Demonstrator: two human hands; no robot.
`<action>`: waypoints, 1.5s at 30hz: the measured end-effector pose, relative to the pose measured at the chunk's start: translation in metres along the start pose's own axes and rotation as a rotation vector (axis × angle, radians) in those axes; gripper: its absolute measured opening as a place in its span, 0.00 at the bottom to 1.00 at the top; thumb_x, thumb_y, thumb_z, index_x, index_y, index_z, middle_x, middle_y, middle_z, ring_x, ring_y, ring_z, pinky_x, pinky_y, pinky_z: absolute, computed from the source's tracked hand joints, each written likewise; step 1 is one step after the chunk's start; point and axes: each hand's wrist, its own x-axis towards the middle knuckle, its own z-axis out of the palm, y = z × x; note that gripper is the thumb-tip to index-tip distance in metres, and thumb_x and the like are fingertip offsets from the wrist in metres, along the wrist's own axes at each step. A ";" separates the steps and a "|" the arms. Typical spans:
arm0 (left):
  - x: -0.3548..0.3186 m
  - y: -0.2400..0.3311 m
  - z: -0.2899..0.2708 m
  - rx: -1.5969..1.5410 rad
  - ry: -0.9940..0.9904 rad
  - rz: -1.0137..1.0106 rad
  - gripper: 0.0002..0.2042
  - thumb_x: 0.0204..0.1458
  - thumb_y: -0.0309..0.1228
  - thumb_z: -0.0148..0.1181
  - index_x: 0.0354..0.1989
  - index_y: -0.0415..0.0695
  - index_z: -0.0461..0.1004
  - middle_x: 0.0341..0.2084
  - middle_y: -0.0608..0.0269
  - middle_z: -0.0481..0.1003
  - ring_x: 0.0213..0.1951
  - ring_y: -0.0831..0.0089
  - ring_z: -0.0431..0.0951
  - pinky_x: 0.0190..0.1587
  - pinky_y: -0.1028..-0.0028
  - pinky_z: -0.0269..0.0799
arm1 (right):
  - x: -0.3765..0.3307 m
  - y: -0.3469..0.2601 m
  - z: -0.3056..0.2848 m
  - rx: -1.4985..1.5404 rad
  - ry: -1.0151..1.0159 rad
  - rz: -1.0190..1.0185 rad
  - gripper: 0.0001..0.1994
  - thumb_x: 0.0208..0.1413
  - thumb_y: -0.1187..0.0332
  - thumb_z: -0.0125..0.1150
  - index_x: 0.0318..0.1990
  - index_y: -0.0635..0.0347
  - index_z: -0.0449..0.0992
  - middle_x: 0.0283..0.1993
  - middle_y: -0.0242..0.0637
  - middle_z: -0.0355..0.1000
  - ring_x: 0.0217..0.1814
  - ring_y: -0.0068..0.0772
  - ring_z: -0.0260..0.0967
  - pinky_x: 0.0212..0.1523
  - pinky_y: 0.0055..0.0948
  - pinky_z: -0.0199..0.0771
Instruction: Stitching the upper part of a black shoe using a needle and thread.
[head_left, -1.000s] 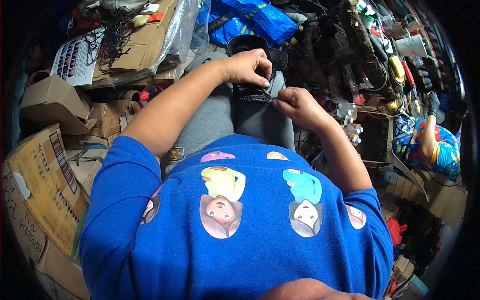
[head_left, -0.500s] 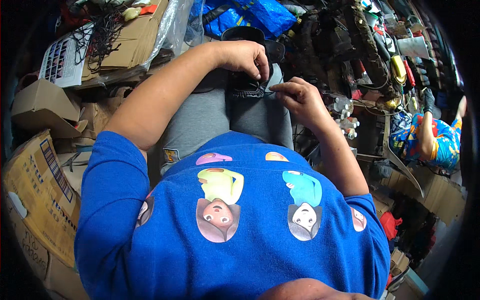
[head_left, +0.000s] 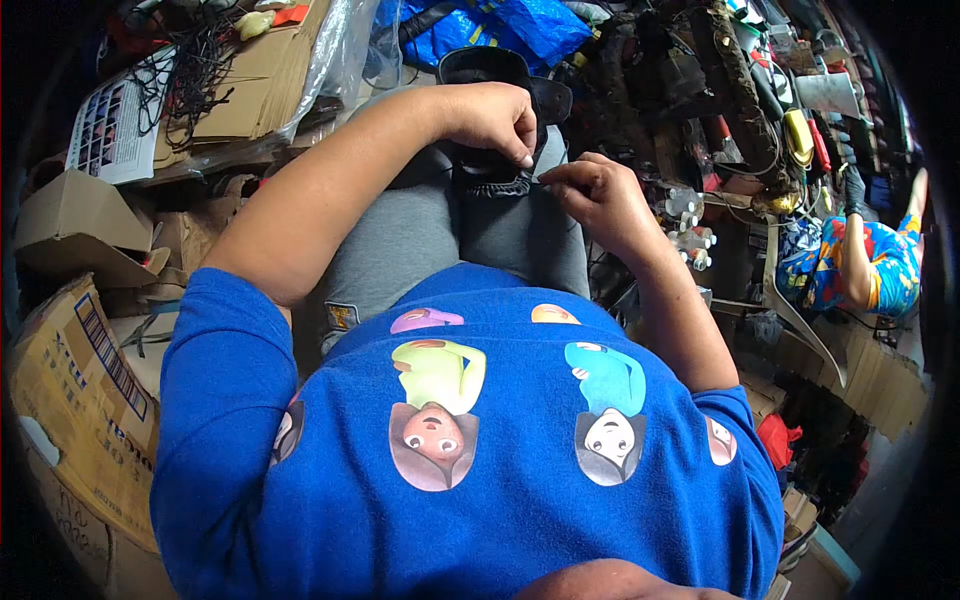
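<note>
A black leather-like piece (head_left: 485, 65) rests across my grey-trousered thighs. It has an open, cup-shaped far end, a side flap (head_left: 553, 100) and a gathered, ruffled near edge (head_left: 497, 188); its exact kind I cannot make out. My left hand (head_left: 492, 118) lies over the piece, fingers bent down and closed at its right side. Just right of the ruffled edge, my right hand (head_left: 597, 192) is closed in a pinch, thumb and forefinger pointing at the left fingertips. Whatever is between either hand's fingertips is too small to name.
Cardboard (head_left: 245, 105) with tangled black cords (head_left: 200, 90) lies at far left, above an open carton (head_left: 85, 225). Blue plastic sheeting (head_left: 500, 30) is beyond my knees. Clear bottles (head_left: 690, 225) and tools crowd the right, where another person in a colourful shirt (head_left: 868, 265) works.
Both hands stay almost in place, with the left fingertips slightly lower and the ruffled edge shifted a little. At the right, the other person's arm has moved.
</note>
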 end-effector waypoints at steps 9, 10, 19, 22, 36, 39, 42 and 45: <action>-0.001 -0.015 0.006 -0.189 0.061 0.065 0.11 0.42 0.35 0.65 0.30 0.41 0.80 0.35 0.63 0.67 0.41 0.71 0.69 0.47 0.73 0.64 | -0.002 -0.007 0.002 0.054 0.020 0.051 0.09 0.46 0.72 0.58 0.36 0.59 0.80 0.30 0.43 0.71 0.32 0.39 0.72 0.35 0.32 0.71; -0.002 -0.016 0.007 -0.227 0.073 0.069 0.11 0.42 0.35 0.65 0.30 0.41 0.80 0.35 0.64 0.68 0.42 0.71 0.69 0.47 0.74 0.63 | -0.002 -0.007 0.002 0.074 0.008 0.069 0.09 0.46 0.72 0.58 0.36 0.59 0.80 0.30 0.43 0.71 0.32 0.39 0.72 0.35 0.32 0.71; 0.000 -0.010 0.000 -0.096 -0.006 0.132 0.11 0.44 0.30 0.62 0.37 0.43 0.80 0.33 0.64 0.68 0.40 0.71 0.69 0.47 0.75 0.63 | -0.008 0.004 0.017 -0.042 0.128 0.003 0.10 0.44 0.72 0.63 0.37 0.52 0.81 0.26 0.42 0.70 0.29 0.43 0.71 0.32 0.35 0.70; 0.002 -0.009 -0.001 -0.069 -0.023 0.108 0.11 0.43 0.29 0.62 0.37 0.43 0.80 0.32 0.64 0.68 0.39 0.71 0.69 0.46 0.76 0.63 | -0.004 0.006 0.017 -0.118 0.167 -0.078 0.10 0.43 0.73 0.63 0.36 0.53 0.81 0.27 0.43 0.70 0.29 0.43 0.71 0.32 0.36 0.71; 0.006 -0.008 0.004 -0.055 0.037 0.056 0.10 0.42 0.28 0.63 0.35 0.45 0.81 0.32 0.65 0.67 0.40 0.71 0.69 0.46 0.76 0.65 | 0.010 0.016 0.011 0.051 0.051 -0.077 0.09 0.46 0.75 0.62 0.37 0.56 0.80 0.31 0.35 0.70 0.32 0.28 0.69 0.34 0.27 0.69; 0.006 -0.005 0.004 -0.003 0.048 0.076 0.10 0.42 0.28 0.64 0.35 0.46 0.81 0.33 0.64 0.67 0.40 0.71 0.69 0.46 0.75 0.65 | 0.012 0.022 0.011 0.096 0.035 -0.070 0.09 0.45 0.76 0.62 0.37 0.56 0.80 0.31 0.34 0.70 0.31 0.28 0.68 0.34 0.26 0.69; -0.001 -0.003 0.001 0.029 0.043 0.134 0.12 0.40 0.28 0.66 0.37 0.46 0.80 0.35 0.63 0.66 0.41 0.70 0.68 0.46 0.75 0.65 | 0.016 0.031 0.001 0.126 -0.052 -0.045 0.11 0.46 0.78 0.60 0.38 0.55 0.80 0.33 0.33 0.69 0.34 0.27 0.68 0.38 0.25 0.69; 0.003 -0.004 0.000 0.045 0.022 0.139 0.13 0.39 0.28 0.67 0.38 0.47 0.80 0.37 0.63 0.65 0.42 0.69 0.68 0.47 0.74 0.64 | 0.019 0.043 -0.003 0.197 -0.142 -0.001 0.12 0.48 0.79 0.59 0.39 0.53 0.80 0.35 0.31 0.68 0.37 0.25 0.67 0.40 0.24 0.68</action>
